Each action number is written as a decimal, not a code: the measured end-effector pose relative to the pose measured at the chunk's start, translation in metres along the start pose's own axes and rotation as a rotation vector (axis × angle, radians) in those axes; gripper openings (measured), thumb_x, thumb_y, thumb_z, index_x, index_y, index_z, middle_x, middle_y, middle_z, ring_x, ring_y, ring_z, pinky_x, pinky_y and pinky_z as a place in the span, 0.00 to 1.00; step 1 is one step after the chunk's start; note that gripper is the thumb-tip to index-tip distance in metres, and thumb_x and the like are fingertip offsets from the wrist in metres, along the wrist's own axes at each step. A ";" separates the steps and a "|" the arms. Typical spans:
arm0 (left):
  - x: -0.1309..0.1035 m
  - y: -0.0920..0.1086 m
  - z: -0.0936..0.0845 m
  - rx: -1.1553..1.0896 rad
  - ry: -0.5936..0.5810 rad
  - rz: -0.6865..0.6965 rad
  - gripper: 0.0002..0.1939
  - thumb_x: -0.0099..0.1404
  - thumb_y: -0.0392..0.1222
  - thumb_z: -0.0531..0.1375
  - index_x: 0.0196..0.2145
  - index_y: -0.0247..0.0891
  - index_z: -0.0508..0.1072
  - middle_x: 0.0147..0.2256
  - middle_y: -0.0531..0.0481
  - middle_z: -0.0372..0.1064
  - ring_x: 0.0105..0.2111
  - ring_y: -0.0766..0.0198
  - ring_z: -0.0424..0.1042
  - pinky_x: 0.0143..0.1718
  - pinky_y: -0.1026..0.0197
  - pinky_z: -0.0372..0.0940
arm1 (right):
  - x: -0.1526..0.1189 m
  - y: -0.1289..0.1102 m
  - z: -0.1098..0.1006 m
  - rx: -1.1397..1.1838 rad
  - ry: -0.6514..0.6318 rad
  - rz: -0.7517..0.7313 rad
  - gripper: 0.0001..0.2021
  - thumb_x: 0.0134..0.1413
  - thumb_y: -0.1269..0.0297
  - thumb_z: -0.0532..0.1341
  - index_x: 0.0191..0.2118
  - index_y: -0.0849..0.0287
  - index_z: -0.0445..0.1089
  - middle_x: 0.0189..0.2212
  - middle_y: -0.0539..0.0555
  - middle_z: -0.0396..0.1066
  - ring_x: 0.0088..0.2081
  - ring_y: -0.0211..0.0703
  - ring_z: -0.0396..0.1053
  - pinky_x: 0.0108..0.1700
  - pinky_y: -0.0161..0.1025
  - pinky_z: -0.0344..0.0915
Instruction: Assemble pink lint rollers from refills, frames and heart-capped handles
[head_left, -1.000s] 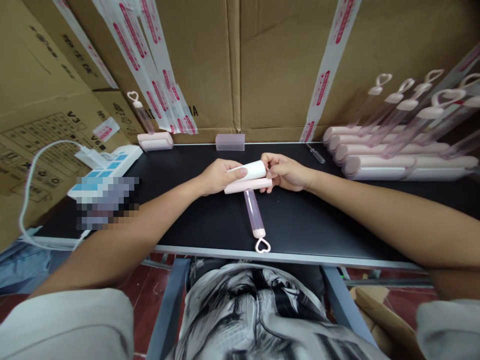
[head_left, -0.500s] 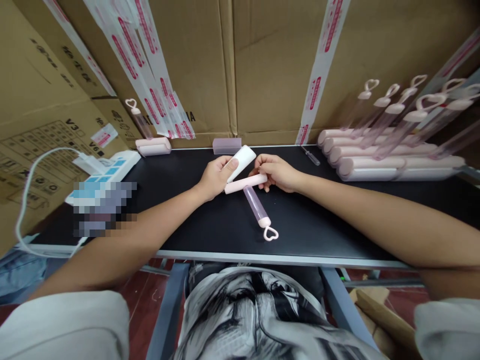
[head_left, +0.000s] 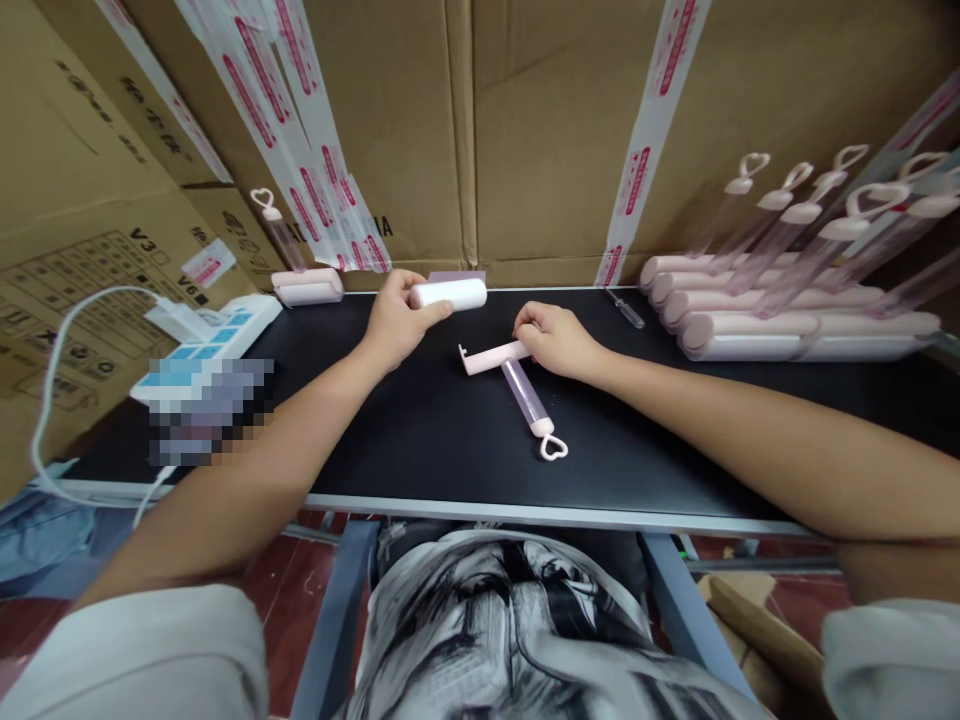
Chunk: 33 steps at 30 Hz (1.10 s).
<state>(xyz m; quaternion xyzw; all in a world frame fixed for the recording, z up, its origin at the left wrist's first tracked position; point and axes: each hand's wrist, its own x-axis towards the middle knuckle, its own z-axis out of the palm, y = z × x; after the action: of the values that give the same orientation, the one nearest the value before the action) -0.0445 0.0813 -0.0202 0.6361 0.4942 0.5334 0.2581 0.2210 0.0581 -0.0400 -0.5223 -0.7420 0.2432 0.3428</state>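
My left hand (head_left: 397,318) grips one end of a white roll (head_left: 459,294), raised level in front of a purple block at the back edge. My right hand (head_left: 555,338) pinches the right end of a pink lint-roller holder (head_left: 491,358), its fingertips partly hidden. At the holder's left end a small upright tab shows. From its middle a clear purple handle (head_left: 527,395) runs down toward me, tipped with a pink heart-shaped loop (head_left: 553,447). Roll and holder are apart.
Several assembled pink lint rollers (head_left: 780,335) lie stacked at right, handles up. One more roller (head_left: 309,287) rests at back left, near a white power strip (head_left: 247,335) with a cable. A small screwdriver (head_left: 626,310) lies at the back. Cardboard boxes (head_left: 540,130) wall the black table (head_left: 420,455).
My left hand has moved left and away from the holder, turning the white roll from slanted to nearly level. The holder and its handle have shifted slightly right with my right hand.
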 end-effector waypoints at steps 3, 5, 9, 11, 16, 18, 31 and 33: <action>0.006 0.002 -0.007 -0.085 0.050 0.064 0.31 0.49 0.47 0.75 0.45 0.42 0.65 0.37 0.53 0.73 0.37 0.61 0.73 0.41 0.60 0.65 | -0.001 0.003 0.001 -0.064 0.051 -0.057 0.06 0.58 0.69 0.57 0.33 0.55 0.71 0.35 0.55 0.80 0.39 0.51 0.76 0.43 0.45 0.67; 0.008 0.002 -0.009 -0.065 0.056 0.076 0.31 0.51 0.46 0.75 0.47 0.42 0.64 0.37 0.53 0.75 0.35 0.62 0.73 0.41 0.60 0.66 | -0.002 0.005 0.003 -0.056 0.047 -0.090 0.05 0.59 0.68 0.57 0.36 0.55 0.71 0.37 0.56 0.80 0.40 0.51 0.76 0.45 0.46 0.66; 0.009 -0.006 -0.007 0.055 0.075 0.083 0.28 0.56 0.41 0.73 0.50 0.41 0.66 0.40 0.51 0.77 0.35 0.62 0.74 0.43 0.58 0.68 | -0.002 0.010 0.006 0.017 0.048 -0.116 0.08 0.57 0.66 0.57 0.41 0.55 0.71 0.38 0.56 0.80 0.41 0.51 0.76 0.47 0.46 0.67; 0.010 -0.011 -0.005 0.127 0.075 0.059 0.28 0.58 0.39 0.72 0.53 0.41 0.66 0.41 0.50 0.77 0.37 0.60 0.76 0.46 0.55 0.70 | -0.001 0.012 0.006 0.045 0.058 -0.118 0.09 0.56 0.66 0.57 0.42 0.55 0.70 0.38 0.55 0.80 0.41 0.51 0.76 0.47 0.46 0.67; 0.009 -0.019 -0.005 0.321 0.020 -0.014 0.38 0.55 0.36 0.75 0.59 0.42 0.66 0.47 0.45 0.78 0.45 0.51 0.79 0.54 0.44 0.72 | 0.001 0.016 0.007 0.076 0.061 -0.118 0.09 0.56 0.65 0.58 0.43 0.54 0.70 0.39 0.55 0.81 0.41 0.51 0.75 0.47 0.47 0.67; 0.008 -0.020 -0.004 0.355 0.012 -0.005 0.43 0.52 0.36 0.77 0.62 0.42 0.65 0.49 0.43 0.76 0.47 0.49 0.79 0.56 0.42 0.72 | 0.002 0.017 0.008 0.089 0.068 -0.111 0.09 0.55 0.65 0.59 0.43 0.55 0.70 0.39 0.55 0.81 0.41 0.51 0.75 0.47 0.47 0.67; -0.036 0.042 -0.004 0.427 -0.070 0.750 0.17 0.68 0.47 0.65 0.52 0.39 0.75 0.50 0.41 0.75 0.55 0.48 0.74 0.62 0.42 0.69 | 0.004 0.014 0.010 0.606 0.004 -0.053 0.21 0.52 0.55 0.72 0.46 0.52 0.64 0.38 0.49 0.72 0.26 0.38 0.65 0.22 0.38 0.62; -0.051 0.054 0.006 0.368 -0.298 0.509 0.21 0.68 0.52 0.66 0.53 0.38 0.75 0.49 0.41 0.77 0.48 0.51 0.78 0.55 0.45 0.73 | -0.001 0.001 0.010 0.723 -0.029 -0.107 0.29 0.48 0.50 0.77 0.48 0.50 0.63 0.41 0.49 0.71 0.26 0.37 0.67 0.20 0.37 0.64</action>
<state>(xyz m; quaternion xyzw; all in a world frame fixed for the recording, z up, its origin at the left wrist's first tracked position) -0.0173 0.0163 0.0024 0.8457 0.3646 0.3839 0.0672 0.2147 0.0578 -0.0473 -0.3244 -0.6390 0.4791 0.5068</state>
